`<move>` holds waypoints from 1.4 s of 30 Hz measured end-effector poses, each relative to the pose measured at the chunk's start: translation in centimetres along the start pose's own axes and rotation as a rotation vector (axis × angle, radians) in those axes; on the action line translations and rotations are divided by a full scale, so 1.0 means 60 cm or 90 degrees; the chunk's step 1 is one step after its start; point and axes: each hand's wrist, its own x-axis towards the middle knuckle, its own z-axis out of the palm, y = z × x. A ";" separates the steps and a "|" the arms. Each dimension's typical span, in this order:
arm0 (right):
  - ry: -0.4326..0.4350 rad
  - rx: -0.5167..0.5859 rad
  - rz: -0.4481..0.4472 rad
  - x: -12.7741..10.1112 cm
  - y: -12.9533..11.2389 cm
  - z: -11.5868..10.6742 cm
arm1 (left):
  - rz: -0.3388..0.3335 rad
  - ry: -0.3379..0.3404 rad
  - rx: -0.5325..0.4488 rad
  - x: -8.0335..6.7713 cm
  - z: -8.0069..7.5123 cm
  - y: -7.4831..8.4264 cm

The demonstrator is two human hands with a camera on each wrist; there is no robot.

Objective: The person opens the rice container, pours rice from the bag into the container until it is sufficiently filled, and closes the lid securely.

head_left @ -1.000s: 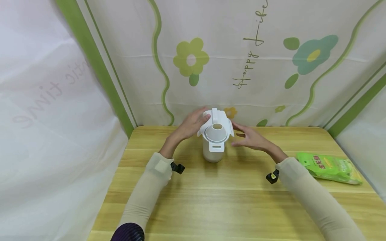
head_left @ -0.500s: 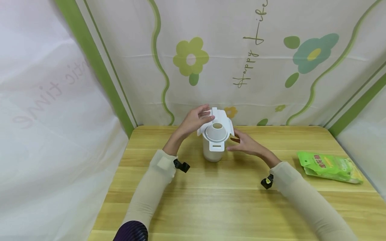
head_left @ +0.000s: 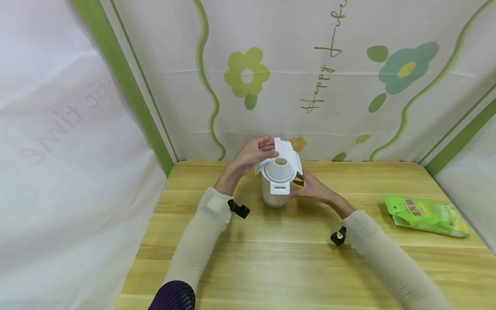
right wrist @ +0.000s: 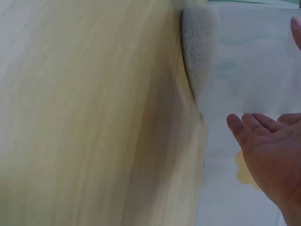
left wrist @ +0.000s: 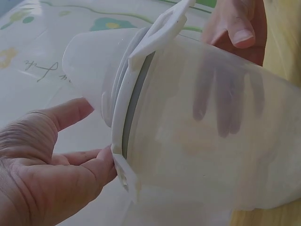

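A tall translucent storage container [head_left: 274, 198] stands upright near the table's back edge. Its white lid [head_left: 287, 151] has side clips and a conical cap [head_left: 280, 170] with a round top. My left hand [head_left: 252, 155] is over the lid's left side. In the left wrist view, that hand's [left wrist: 61, 165] fingertips touch the lid's edge and its thumb tip is beside the cap. My right hand [head_left: 315, 186] lies around the container's right side. Its fingers show blurred through the wall in the left wrist view. From the right wrist, that hand [right wrist: 273, 150] has extended fingers at the wall.
Pale grainy stuff [right wrist: 198, 52] shows at the container's bottom. A green plastic food bag [head_left: 426, 215] lies on the wooden table [head_left: 267, 267] at the right. Behind the table hangs a white curtain [head_left: 279, 94] with printed flowers.
My right hand has moved left, in around the container's side. My left hand has shifted slightly right over the lid, its thumb now nearer the cap. The container has stayed in place.
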 end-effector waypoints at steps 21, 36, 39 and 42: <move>0.056 0.002 -0.005 0.005 -0.001 0.032 | -0.020 0.026 0.022 0.027 0.016 0.000; 0.088 -0.070 -0.028 0.006 -0.002 0.047 | -0.004 0.052 0.040 0.031 0.027 0.000; 0.086 -0.066 -0.023 0.006 -0.002 0.048 | -0.002 0.057 0.031 0.030 0.029 -0.002; 0.085 -0.059 -0.018 0.006 -0.004 0.048 | 0.006 0.061 0.041 0.030 0.029 -0.003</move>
